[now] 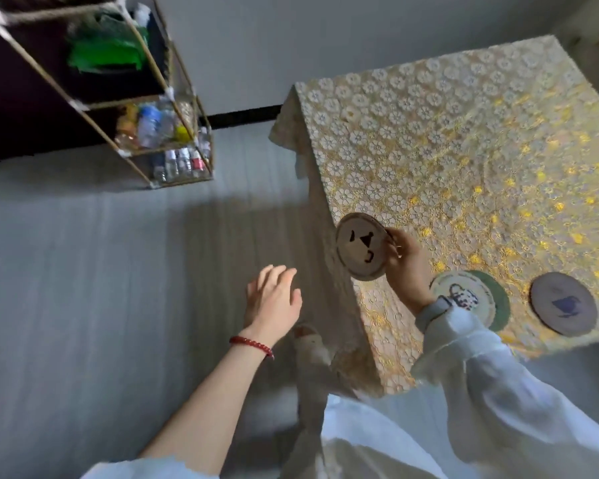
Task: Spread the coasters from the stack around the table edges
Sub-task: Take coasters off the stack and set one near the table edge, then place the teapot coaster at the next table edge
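Right hand holds a coaster at the table's near-left edge; left hand free.

The left hand [274, 299], red bracelet [251, 345] at the wrist, hangs over the floor with fingers loosely spread, gripping nothing. The right hand [407, 267], in a white sleeve [481, 368], pinches a tan coaster [361, 246] by its rim, tilted up above the table [464, 150] edge. Near the front edge lies a small stack [471, 299], a cream coaster over a green one, part hidden by the wrist. Just beside it to the right lies a grey coaster [563, 308], flat and apart. Farther left stands a shelf [173, 108] with bottles.
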Motion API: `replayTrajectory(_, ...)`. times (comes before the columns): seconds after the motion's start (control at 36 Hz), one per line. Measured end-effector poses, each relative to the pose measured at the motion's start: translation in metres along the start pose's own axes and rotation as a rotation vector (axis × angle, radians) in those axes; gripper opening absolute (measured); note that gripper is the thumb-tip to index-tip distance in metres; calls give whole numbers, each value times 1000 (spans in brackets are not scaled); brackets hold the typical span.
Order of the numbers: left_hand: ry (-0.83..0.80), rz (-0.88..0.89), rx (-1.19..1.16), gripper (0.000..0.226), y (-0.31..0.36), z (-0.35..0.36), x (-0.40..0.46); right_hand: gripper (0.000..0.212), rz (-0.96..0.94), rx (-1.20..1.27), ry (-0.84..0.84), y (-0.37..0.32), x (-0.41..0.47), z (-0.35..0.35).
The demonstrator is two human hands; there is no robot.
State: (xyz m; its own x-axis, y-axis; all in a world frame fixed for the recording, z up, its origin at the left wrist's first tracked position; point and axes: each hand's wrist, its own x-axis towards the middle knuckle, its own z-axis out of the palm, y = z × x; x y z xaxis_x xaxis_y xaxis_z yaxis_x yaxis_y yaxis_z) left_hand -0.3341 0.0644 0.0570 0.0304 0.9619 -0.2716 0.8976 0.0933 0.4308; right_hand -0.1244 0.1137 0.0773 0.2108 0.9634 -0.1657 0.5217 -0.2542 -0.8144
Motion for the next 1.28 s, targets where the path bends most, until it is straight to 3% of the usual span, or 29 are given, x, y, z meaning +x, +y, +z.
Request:
replayTrajectory(0.28,-87,200,127,40,-3,-65,135,30,247,155,211,-18,78,23)
replayTrajectory(0.47,-220,309,169,42,-7,-82,206,38,384,52,266,-20,128,48)
replayTrajectory(0.61,-363,391,222,44,-5,-73,239,55,601,-95,243,-14,138,54)
replayTrajectory(0.83,-535,644,341,49,27,-46,293,33,814,13,243,-1,132,76)
replayTrajectory(1.06,-611,891,515,64,62,-18,346,33,1006,261,437,-16,150,90)
replayTrajectory(1.28,-651,1071,633,91,79,14,376,50,1081,285,556,-10,157,101)
